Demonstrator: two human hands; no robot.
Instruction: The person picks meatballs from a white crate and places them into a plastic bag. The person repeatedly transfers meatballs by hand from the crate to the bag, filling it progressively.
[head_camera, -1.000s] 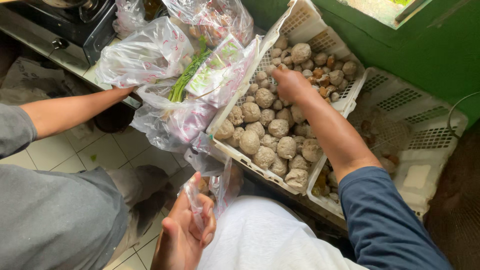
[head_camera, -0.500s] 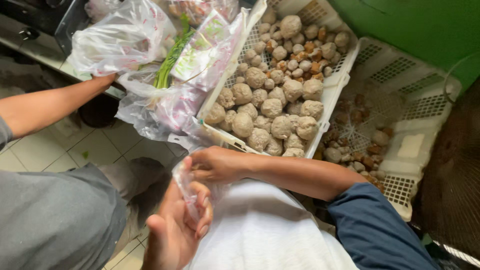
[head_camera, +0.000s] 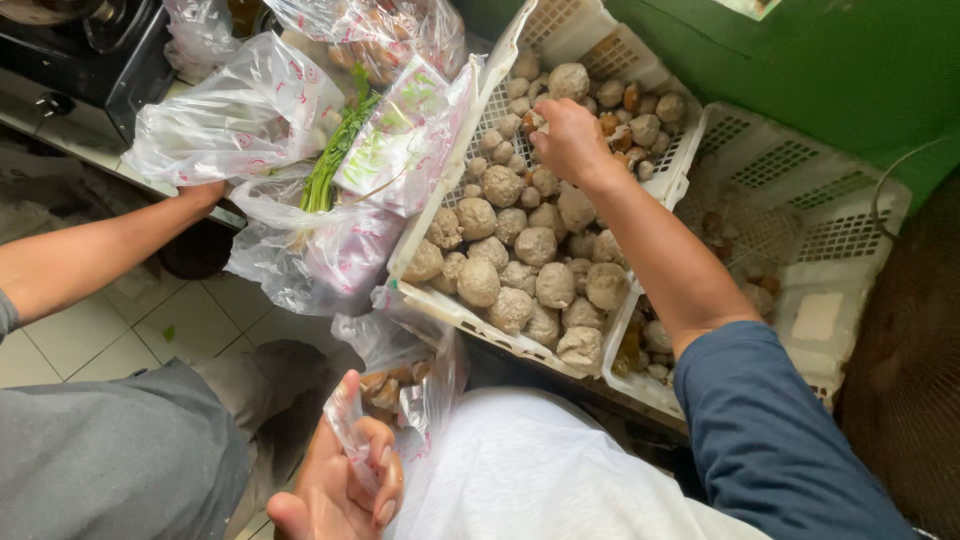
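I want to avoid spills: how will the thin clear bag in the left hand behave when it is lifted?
The clear bag looks floppy: it sags and wrinkles under the left hand. The few pieces inside probably bunch at the bottom. Its mouth likely collapses unless held open.

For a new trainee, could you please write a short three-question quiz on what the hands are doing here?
1. True or false: the right hand is down in the white crate of round balls.
2. The left hand holds: A) a knife B) a clear plastic bag C) a spoon.
3. What green item lies among the bags on the left?

Key: 1 true; 2 B; 3 green stalks.
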